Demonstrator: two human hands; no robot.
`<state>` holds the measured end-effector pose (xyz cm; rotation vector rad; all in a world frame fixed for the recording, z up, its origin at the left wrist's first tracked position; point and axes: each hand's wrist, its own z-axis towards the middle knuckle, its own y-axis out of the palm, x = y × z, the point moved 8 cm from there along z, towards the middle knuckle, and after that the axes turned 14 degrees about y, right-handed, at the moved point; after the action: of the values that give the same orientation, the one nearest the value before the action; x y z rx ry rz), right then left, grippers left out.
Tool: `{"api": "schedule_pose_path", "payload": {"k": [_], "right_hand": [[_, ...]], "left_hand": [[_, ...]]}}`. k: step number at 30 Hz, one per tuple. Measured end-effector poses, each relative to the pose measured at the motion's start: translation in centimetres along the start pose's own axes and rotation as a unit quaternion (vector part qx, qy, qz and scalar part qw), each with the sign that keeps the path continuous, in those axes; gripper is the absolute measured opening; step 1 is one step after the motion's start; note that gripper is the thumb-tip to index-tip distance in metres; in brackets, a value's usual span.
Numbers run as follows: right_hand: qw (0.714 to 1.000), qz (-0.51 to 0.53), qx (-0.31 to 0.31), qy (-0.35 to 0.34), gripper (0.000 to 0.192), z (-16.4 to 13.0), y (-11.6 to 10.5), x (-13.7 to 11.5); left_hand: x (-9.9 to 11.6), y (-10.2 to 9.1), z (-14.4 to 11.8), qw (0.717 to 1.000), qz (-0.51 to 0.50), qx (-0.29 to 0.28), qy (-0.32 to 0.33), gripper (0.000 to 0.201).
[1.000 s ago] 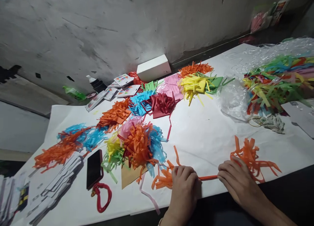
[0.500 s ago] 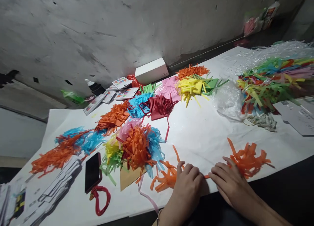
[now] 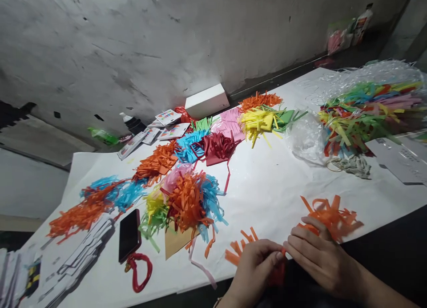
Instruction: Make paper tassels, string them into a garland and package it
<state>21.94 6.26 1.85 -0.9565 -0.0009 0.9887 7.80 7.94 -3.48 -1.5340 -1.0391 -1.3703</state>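
An orange fringed tissue-paper tassel [image 3: 333,216] stretches between my two hands at the table's front edge, its cut strips spreading out at both ends. My left hand [image 3: 258,268] pinches its twisted middle between thumb and fingers, with loose strips showing beyond the knuckles. Close beside it, my right hand [image 3: 315,254] curls over the part leading to the right-hand fringe; the fingertips nearly meet those of the left. Some orange paper also hangs below the left thumb. To the left lies a multicoloured bunch of tassels [image 3: 187,201] on a piece of brown card [image 3: 178,241].
A phone [image 3: 129,234] with a red cord loop [image 3: 142,274] lies left, near folded white packets [image 3: 80,254]. Fringed paper stacks [image 3: 218,147], flat packs and a white box [image 3: 207,101] line the wall. At right are a crumpled plastic bag [image 3: 307,136] and colourful tassels [image 3: 363,112].
My hands have come closer together, and the left hand has turned so its thumb shows. The left fringe has bunched up nearer that hand. The view has shifted slightly.
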Motion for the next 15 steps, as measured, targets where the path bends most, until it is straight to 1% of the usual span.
{"api": "schedule_pose_path", "payload": {"k": [2,3,5,8,10,13,14,15], "right_hand": [[0.999,0.038,-0.01,0.034,0.031,0.7,-0.9,0.0],[0.996,0.062,-0.005,0.059,0.026,1.1,-1.4,0.1],[0.986,0.119,0.011,0.113,0.02,2.0,-2.2,0.5],[0.967,0.188,0.057,0.163,0.013,2.3,-3.0,1.0],[0.959,0.205,0.08,0.178,0.019,1.9,-3.2,1.4],[0.958,0.214,0.082,0.175,0.033,0.9,-3.1,2.1],[0.959,0.209,0.08,0.172,0.036,0.6,-3.0,2.3],[0.96,0.2,0.084,0.177,0.036,0.4,-3.0,2.7]], "left_hand": [[-0.4,1.1,0.0,0.987,-0.154,0.019,-0.049,0.037],[-0.5,1.6,0.2,0.977,-0.204,0.027,-0.053,0.039],[-0.4,2.3,0.8,0.969,-0.241,0.042,-0.023,0.041],[0.0,2.4,1.5,0.975,-0.2,0.075,0.06,0.039],[0.2,2.2,1.8,0.98,-0.148,0.092,0.092,0.04],[0.4,2.0,2.7,0.988,-0.075,0.083,0.107,0.041],[0.9,1.9,3.2,0.988,-0.049,0.076,0.128,0.041],[1.7,1.9,3.7,0.984,-0.02,0.068,0.164,0.039]]}}
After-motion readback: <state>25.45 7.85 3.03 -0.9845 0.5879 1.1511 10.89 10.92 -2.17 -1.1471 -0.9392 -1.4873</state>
